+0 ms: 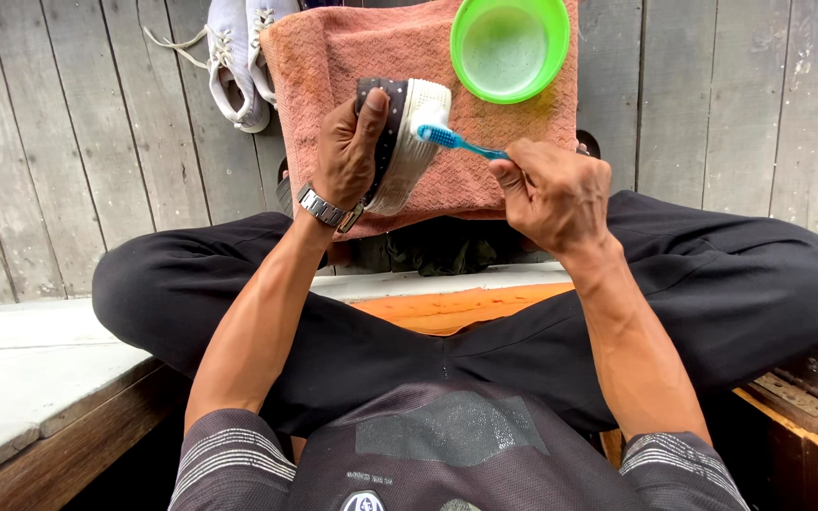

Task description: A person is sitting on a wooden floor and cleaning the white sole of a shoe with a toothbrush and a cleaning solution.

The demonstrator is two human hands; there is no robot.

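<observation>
The scene was lit by soft, even daylight, bright without being harsh, and its source could not be placed. Shadows were weak: a faint, diffuse one lay under the shoe (407, 144) and the left hand (347, 151) on the pink towel (513, 151), and deeper shade gathered between the crossed legs and under the wooden step edge (68, 435). The green bowl (509, 47) carried a pale sheen on its inside, with no hard glare. Focus was sharp across the frame, and the blue toothbrush (456, 142) showed little motion blur. Wide-angle distortion bowed the grey floorboards (68, 142) outward near both edges and stretched the forearms.
</observation>
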